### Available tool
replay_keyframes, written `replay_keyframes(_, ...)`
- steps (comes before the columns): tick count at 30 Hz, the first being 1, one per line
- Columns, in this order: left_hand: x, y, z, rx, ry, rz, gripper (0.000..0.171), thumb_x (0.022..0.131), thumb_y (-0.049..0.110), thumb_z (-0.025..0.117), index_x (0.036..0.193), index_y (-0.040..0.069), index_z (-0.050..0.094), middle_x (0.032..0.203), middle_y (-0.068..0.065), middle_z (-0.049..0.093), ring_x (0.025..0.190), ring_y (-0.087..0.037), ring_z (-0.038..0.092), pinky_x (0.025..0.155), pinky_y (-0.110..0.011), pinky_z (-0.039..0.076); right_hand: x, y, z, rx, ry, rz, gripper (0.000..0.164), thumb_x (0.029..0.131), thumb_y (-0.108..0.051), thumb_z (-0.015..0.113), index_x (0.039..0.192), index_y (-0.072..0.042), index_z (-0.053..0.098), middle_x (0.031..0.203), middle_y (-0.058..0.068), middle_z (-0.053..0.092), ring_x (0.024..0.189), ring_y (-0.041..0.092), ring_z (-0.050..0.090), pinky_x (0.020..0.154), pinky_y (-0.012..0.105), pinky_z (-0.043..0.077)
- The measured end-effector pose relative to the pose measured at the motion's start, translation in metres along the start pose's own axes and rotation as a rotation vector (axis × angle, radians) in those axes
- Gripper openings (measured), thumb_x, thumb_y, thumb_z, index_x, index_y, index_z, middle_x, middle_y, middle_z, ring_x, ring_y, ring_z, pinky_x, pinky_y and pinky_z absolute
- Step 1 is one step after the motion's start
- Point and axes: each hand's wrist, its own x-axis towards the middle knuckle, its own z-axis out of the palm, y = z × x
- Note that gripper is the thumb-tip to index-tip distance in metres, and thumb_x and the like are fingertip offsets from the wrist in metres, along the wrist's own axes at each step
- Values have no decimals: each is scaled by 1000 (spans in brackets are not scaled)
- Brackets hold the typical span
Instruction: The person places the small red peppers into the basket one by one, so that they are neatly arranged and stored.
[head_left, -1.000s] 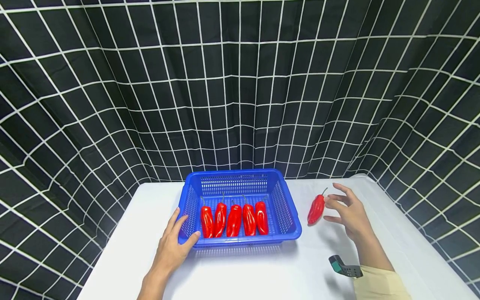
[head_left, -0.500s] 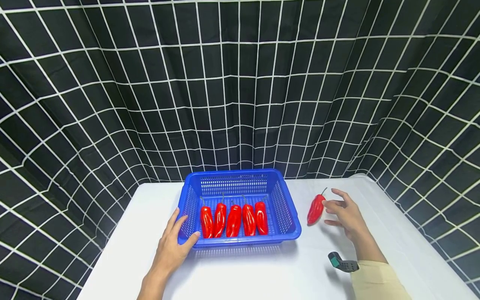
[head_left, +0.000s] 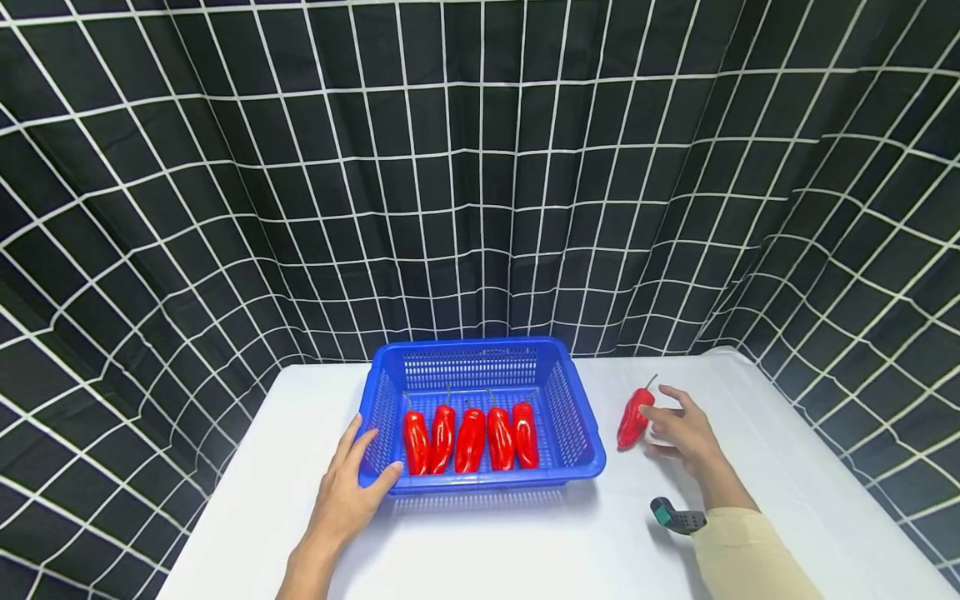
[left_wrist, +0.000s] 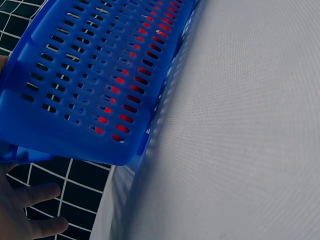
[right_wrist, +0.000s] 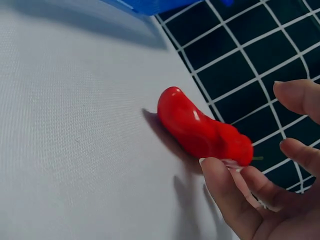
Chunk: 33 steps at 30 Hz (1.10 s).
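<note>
A blue perforated plastic basket [head_left: 468,482] holds several shiny red peppers [head_left: 470,442] lying side by side, stems away from me. My left hand [head_left: 347,492] rests on its front left corner, thumb across the front rim and fingers spread along the left side. In the left wrist view, two straight fingers [left_wrist: 40,194] extend outside the basket wall [left_wrist: 75,132]. To the right of the basket, a single red pepper [head_left: 634,419] lies on the white cloth. My right hand [head_left: 686,437] hovers beside it, fingers parted. In the right wrist view, fingertips overlap the pepper [right_wrist: 195,125] near its stem end.
A white cloth [head_left: 480,542] covers the table. Black curtain with a white grid [head_left: 480,208] hangs behind and at both sides, close to the table's back edge. A dark wrist-camera mount [head_left: 678,517] sticks out from my right wrist, low over the cloth.
My right hand has moved a little left and toward me, its fingers now overlapping the loose pepper in the head view. The left hand and the basket have stayed put.
</note>
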Motion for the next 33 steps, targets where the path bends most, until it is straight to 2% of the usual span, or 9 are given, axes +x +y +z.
replay_keyframes(5,0,-1,1,3,4,0,71,87,47,67,141,6,48,157,-9,22,137,-44,27,102,-64,29,5,1,4,7,10,12,87,90,-30,68,155,-10,13,140,35,31,119,53,41,69,46,57)
replay_keyframes(14,1,-2,2,5,13,11,70,86,47,67,141,6,48,157,-10,22,136,-44,28,101,-65,28,17,2,10,-56,31,24,86,91,-26,67,154,-8,11,141,37,27,121,55,37,68,44,57)
replay_keyframes(23,0,-1,2,8,25,8,69,87,46,67,140,7,49,157,-9,23,136,-44,28,101,-65,29,25,4,16,-99,56,18,83,90,-17,65,154,-5,13,141,39,27,122,54,41,66,43,58)
replay_keyframes(29,0,-2,3,9,12,3,70,86,47,67,141,7,48,157,-10,22,137,-44,27,102,-65,28,24,2,18,-183,62,4,79,89,-15,64,152,-2,18,138,39,29,120,54,42,66,45,57)
replay_keyframes(33,1,-3,3,-3,21,10,70,86,46,68,140,7,49,157,-8,23,137,-43,28,102,-64,28,26,0,20,-259,91,3,79,87,-16,66,150,-1,21,135,39,33,117,54,44,59,40,58)
